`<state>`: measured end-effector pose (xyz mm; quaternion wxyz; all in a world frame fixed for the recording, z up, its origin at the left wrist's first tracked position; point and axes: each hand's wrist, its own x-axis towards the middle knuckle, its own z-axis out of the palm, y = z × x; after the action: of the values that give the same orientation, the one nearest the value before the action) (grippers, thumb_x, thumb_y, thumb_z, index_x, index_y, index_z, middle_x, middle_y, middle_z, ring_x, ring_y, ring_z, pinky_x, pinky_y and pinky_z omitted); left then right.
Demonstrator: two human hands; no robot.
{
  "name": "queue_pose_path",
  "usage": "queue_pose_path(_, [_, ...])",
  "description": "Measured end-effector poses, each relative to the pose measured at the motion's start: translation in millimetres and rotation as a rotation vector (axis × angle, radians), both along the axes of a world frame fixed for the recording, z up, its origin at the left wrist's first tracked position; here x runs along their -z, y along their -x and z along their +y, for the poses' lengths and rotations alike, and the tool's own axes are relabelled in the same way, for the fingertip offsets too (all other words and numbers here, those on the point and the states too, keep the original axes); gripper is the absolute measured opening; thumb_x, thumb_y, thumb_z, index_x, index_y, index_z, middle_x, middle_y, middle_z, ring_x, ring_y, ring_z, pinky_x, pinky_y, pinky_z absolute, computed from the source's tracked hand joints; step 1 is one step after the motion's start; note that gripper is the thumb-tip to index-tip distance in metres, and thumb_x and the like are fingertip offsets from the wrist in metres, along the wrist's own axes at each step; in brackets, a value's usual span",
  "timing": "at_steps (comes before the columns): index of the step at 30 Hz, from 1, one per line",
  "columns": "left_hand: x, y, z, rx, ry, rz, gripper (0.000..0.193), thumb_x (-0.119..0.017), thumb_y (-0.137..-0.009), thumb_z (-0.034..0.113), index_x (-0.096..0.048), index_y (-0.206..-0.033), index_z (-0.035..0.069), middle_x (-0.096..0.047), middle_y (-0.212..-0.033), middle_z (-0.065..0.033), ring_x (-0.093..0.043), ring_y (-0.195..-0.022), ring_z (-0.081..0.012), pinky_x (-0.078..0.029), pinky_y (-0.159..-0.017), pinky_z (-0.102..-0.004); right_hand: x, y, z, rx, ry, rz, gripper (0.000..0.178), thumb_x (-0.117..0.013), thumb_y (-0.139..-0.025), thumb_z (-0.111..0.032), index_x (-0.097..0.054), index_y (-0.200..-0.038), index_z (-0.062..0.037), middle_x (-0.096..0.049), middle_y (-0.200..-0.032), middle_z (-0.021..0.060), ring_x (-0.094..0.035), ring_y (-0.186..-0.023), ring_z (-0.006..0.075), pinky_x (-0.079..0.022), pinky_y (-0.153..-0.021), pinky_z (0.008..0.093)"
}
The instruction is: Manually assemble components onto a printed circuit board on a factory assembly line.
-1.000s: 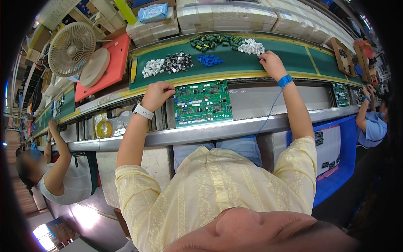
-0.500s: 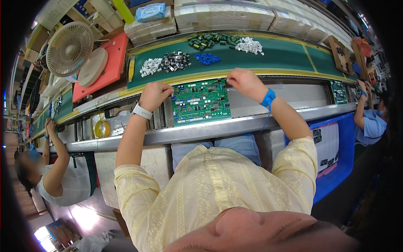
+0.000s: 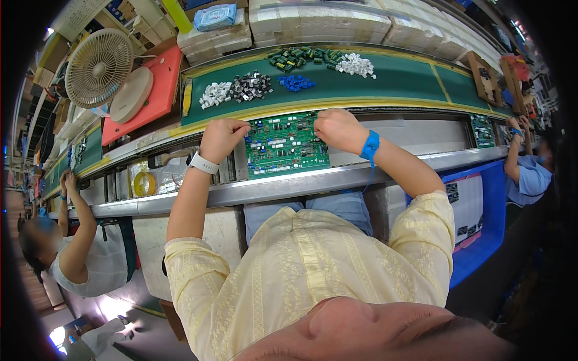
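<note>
A green circuit board (image 3: 283, 157) crowded with small parts lies across the rails in front of me. My left hand (image 3: 223, 144) is closed at the board's upper left edge, thumb and fingertips pinched together; whatever they hold is too small to make out. Over the upper right part of the board, my right hand (image 3: 341, 130) is also pinched, its fingertips turned down and anything between them hidden. Beyond the board, on a green belt (image 3: 385, 93), lie loose heaps: white connectors (image 3: 215, 94), black-and-white parts (image 3: 251, 87), blue parts (image 3: 296, 83), green capacitors (image 3: 295, 58) and more white connectors (image 3: 356, 65).
A metal rail (image 3: 241, 191) runs along my side. A fan (image 3: 99, 69) stands by a red board (image 3: 153, 96) at the far left. A blue bin (image 3: 497, 222) is low on the right. Co-workers sit left and right; another circuit board (image 3: 483, 130) lies toward the right one.
My right hand has moved left and slightly down, from beside the board's upper right corner to over the board. The left hand stays nearly in place.
</note>
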<state>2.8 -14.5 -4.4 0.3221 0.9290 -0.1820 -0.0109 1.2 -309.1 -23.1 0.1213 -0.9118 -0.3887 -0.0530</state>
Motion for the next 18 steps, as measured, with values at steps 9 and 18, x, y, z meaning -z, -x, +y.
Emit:
queue_pose_path(9, [-6, 4, -4, -0.005, -0.007, 0.006, 0.017, -0.063, -0.077, 0.017, -0.069, -0.085, 0.004, -0.066, -0.078, -0.0132, -0.064, -0.067, -0.0255, -0.050, -0.063, -0.0310, -7, -4, 2, 0.029, 0.063, 0.045, 0.009, -0.060, -0.071, -0.013, -0.060, -0.065, -0.0058, -0.057, -0.070, 0.0084, -0.058, -0.070, 0.0268, -0.047, -0.064, 0.0381])
queue_pose_path(18, [-12, 15, -4, -0.017, -0.015, -0.029, 0.018, -0.062, -0.078, 0.019, -0.069, -0.086, 0.004, -0.065, -0.076, -0.0140, -0.063, -0.065, -0.0257, -0.049, -0.060, -0.0314, -14, -43, -44, 0.267, -0.120, 0.079, 0.015, -0.060, -0.075, -0.020, -0.067, -0.080, -0.0082, -0.064, -0.082, 0.0113, -0.061, -0.076, 0.0310, -0.049, -0.068, 0.0407])
